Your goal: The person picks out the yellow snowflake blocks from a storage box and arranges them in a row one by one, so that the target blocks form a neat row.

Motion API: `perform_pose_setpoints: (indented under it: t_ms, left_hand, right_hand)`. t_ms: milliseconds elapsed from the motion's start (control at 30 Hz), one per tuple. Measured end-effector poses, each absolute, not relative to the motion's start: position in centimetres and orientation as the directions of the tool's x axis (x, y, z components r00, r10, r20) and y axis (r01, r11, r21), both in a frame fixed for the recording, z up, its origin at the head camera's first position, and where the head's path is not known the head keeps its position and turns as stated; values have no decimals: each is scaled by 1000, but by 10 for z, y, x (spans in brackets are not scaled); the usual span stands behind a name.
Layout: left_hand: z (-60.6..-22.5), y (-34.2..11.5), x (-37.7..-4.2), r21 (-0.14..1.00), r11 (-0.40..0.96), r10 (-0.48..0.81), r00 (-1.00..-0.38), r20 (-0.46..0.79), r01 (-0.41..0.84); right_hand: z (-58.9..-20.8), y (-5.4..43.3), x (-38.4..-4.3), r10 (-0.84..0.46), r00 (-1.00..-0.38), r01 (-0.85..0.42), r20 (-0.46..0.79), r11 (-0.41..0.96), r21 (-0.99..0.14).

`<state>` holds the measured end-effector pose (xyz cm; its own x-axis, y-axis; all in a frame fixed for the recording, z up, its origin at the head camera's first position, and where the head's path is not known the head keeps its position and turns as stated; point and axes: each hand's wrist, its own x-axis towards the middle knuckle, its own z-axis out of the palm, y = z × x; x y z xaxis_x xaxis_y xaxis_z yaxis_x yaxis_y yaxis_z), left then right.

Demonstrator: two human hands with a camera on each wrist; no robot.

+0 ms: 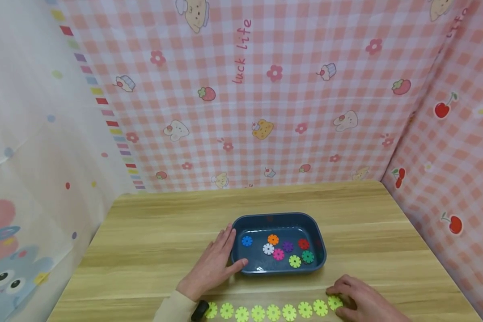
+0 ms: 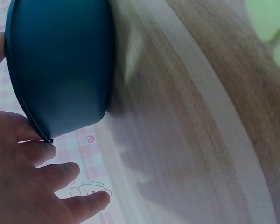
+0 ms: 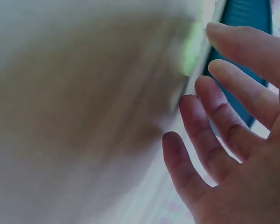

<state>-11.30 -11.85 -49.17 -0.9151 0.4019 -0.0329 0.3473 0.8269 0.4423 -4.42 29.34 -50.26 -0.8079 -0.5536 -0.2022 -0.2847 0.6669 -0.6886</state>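
Note:
A dark blue tray [image 1: 261, 268] sits on the table with several notched plastic discs in it: blue [image 1: 247, 241], orange [image 1: 273, 239], white [image 1: 268, 249], pink [image 1: 278, 254], purple [image 1: 287, 246], red [image 1: 303, 243], green [image 1: 307, 256] and yellow-green [image 1: 294, 261]. My left hand [image 1: 213, 264] rests against the tray's left end, fingers extended along it and thumb by the near rim. A row of yellow-green discs [image 1: 273, 312] lies in front of the tray. At its right end, my right hand [image 1: 360, 298] has its fingertips around the last disc [image 1: 335, 302]; its fingers look spread in the right wrist view.
The wood-grain table [image 1: 165, 237] extends on both sides of the tray. Behind it hangs a pink checked cloth [image 1: 290, 107], with another cloth [image 1: 446, 161] at the right and a white one [image 1: 56, 147] at the left. A black band [image 1: 200, 310] is on my left wrist.

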Motion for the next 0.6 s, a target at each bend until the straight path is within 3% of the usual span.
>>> perform_pose_setpoints:
  t_ms: [133,300,433,600]
  left_hand:
    - [-491,-118,-113,445,827,401,-915,-38,344]
    - [-490,-119,-112,450,826,399,-916,-39,341]
    - [-490,-119,-112,443,829,394,-919,-31,341]
    - [-491,-118,-114,443,831,391,-920,-36,337]
  right_hand:
    - [-487,285,-46,-525,-841,-317,-129,674,-668]
    - [-468,267,-51,-516,-850,-470,109,647,-601]
    - [-459,251,-62,-514,-829,-542,221,642,-542]
    - [-457,235,-89,-570,-753,-656,328,616,-436]
